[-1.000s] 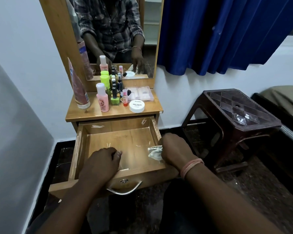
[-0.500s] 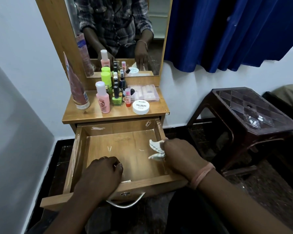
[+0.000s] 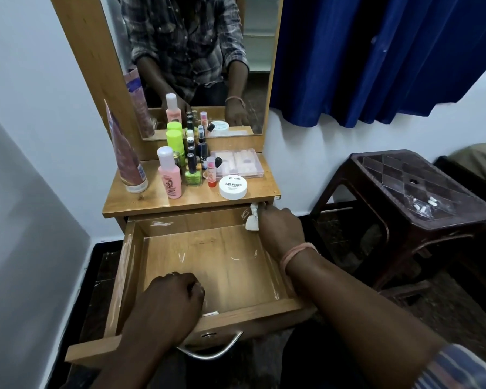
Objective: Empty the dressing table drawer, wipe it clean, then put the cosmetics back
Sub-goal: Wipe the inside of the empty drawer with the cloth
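The wooden drawer (image 3: 225,265) is pulled out and holds nothing, its floor marked with pale scratches. My right hand (image 3: 278,228) grips a crumpled white wipe (image 3: 252,222) at the drawer's far right corner, against the back wall. My left hand (image 3: 169,301) curls over the drawer's front edge, above the metal handle (image 3: 211,352). The cosmetics stand on the dressing table top (image 3: 141,202): a pink bottle (image 3: 169,175), a tall tube (image 3: 127,158), green bottles (image 3: 192,175), several small dark bottles, a clear case (image 3: 237,162) and a white round jar (image 3: 233,187).
A mirror (image 3: 197,63) above the table reflects a person in a plaid shirt. A dark brown plastic stool (image 3: 415,192) stands to the right, with small white bits on its seat. A blue curtain (image 3: 376,51) hangs behind it. White walls close in the left.
My right hand has moved the wipe from the drawer's front right up along the right side to the far right corner. My left hand has stayed on the front edge.
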`<state>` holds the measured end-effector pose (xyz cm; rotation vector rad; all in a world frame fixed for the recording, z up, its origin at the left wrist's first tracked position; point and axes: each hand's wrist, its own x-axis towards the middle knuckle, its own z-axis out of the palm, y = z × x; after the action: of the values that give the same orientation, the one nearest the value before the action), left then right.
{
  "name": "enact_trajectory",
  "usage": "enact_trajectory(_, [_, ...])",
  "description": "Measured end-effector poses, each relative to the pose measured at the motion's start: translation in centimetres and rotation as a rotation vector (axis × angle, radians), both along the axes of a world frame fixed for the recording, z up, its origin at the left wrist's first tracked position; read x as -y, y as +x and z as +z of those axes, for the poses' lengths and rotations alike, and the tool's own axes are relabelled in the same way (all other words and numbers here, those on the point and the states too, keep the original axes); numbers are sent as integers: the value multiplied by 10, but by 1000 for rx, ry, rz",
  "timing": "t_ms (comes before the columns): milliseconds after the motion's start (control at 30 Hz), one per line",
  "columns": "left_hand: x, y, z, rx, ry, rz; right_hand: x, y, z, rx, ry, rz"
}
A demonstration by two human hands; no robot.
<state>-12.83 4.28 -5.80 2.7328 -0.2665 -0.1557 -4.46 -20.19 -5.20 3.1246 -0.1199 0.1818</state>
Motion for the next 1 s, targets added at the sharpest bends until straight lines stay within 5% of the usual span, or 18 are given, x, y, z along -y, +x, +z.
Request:
enact_trajectory(233, [-2,0,-2,-11,-18,5,0,-19,11,-107,92,22])
enact_trajectory(500, [-2,-1,-2,-45,-43,11,-17,-69,6,-314,-108,-50])
enact_trajectory(767, [-2,2,3,-119,-42,40,-12,-14,9,-191,19,-93])
enact_trajectory(1000, [1,2,3,-174,-99,82,-27,-68,4,-278,-102,-84])
